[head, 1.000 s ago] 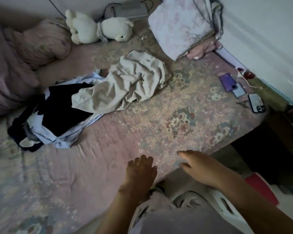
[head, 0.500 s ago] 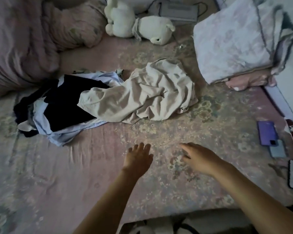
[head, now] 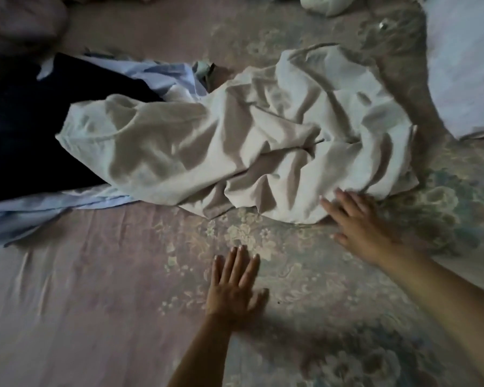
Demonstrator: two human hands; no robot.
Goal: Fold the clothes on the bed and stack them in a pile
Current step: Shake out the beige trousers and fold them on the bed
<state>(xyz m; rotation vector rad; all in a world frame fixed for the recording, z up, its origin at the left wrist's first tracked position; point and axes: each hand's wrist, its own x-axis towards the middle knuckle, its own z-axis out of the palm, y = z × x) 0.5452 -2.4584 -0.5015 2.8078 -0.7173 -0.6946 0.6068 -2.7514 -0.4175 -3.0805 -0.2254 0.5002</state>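
The clothes are lying unfolded in a loose heap across the far half of the bed (head: 101,289), none of them yet folded or stacked, so by my judgement the task is only beginning and the step in hand is picking the first garment. A crumpled cream garment (head: 235,146) is sprawling on top and toward the right side of the bed, overlapping a dark navy garment (head: 39,127) and a pale blue shirt (head: 34,208) that are spreading toward the left edge. The right hand (head: 361,227) is reaching with fingers straight and spread wide, its fingertips (head: 340,194) touching the near hem of the cream garment without gripping it. The left hand (head: 235,286) is lying flat on the bare floral sheet nearer the person, fingers straight and slightly fanned, holding nothing and well apart from the heap. The next move probably calls for curling the right fingers around that near hem, bringing the left hand up to a second edge, and drawing the cream garment off the others onto the bare sheet nearer the person, where it can be spread flat.
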